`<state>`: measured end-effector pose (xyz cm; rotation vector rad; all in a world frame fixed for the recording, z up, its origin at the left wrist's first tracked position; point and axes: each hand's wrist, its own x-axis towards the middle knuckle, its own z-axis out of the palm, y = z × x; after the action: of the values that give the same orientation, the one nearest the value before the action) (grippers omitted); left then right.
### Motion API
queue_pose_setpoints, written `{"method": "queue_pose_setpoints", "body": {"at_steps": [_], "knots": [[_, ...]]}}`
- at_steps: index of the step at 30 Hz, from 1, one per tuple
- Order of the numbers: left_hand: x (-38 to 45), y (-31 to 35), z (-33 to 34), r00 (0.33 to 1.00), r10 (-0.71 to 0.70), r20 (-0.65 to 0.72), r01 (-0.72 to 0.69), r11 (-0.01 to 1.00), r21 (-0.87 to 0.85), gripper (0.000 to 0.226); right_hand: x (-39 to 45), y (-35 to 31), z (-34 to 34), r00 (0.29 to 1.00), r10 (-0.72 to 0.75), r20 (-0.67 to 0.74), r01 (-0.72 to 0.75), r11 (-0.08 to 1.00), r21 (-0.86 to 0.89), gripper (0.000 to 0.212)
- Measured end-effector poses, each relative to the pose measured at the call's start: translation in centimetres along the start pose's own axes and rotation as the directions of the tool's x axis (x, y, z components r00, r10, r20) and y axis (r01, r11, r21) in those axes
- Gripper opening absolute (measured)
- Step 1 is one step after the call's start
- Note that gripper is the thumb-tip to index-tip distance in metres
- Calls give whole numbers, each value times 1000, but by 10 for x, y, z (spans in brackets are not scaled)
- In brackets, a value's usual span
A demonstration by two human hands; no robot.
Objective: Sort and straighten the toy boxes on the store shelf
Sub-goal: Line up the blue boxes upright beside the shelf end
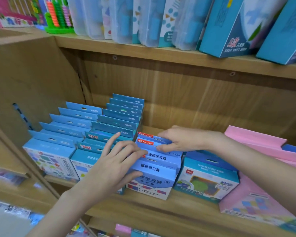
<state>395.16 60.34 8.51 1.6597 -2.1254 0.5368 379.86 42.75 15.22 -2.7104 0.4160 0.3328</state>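
Wooden store shelving [186, 204] fills the wall, with clear cases and teal cartons leaning on the board above and rows of blue toy boxes running front to back on the middle board. Two long rows stand at the left, tabs upright and fairly even. A pink box [256, 197] lies slanted at the far right, with a teal box [207, 182] just beside it.

Between them sits the short row of light-blue boxes [154, 168], its long axis running away from the person toward the back panel. Both hands are on it. The left hand [116, 161] lies against the row's left flank, fingers mostly straight, thumb under the front box's top edge. The right hand [179, 139] reaches from the opposite side and pinches the red-labelled tabs at the rear. I'd guess the row gets squeezed square between them.
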Motion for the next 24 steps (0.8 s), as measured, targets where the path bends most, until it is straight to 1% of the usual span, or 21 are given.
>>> {"method": "queue_pose_setpoints", "body": {"at_steps": [3, 6, 9, 11, 13, 16, 19, 24], "knots": [[-3, 1, 0, 1000, 15, -1, -15, 1000, 18, 41, -1, -6, 2, 1000, -2, -20, 2, 999, -34, 32], [-6, 0, 1, 999, 38, -8, -38, 999, 28, 45, -3, -11, 2, 1000, 5, -19, -6, 999, -48, 27], [-12, -5, -3, 1000, 22, -1, -22, 999, 35, 60, -5, -12, -2, 999, 19, -32, -20, 999, -37, 31], [-19, -11, -7, 1000, 3, 17, -4, 999, 43, 67, -6, -12, -4, 999, 32, -42, -34, 998, -45, 37], [-25, -17, -11, 999, -14, 30, 13, 999, 44, 65, -6, -11, -4, 999, 26, -39, -29, 996, -81, 41], [-29, -22, -11, 999, -37, 19, 37, 999, 16, 53, -5, -13, -5, 999, 40, -21, -41, 997, -65, 40], [-28, -19, -6, 998, -55, -6, 55, 998, -12, 48, -4, -14, -6, 999, 35, -15, -35, 998, -61, 38], [-27, -16, 3, 999, -42, -31, 43, 999, 31, 39, -4, -17, -5, 1000, 26, -13, -27, 998, -56, 34]]}}
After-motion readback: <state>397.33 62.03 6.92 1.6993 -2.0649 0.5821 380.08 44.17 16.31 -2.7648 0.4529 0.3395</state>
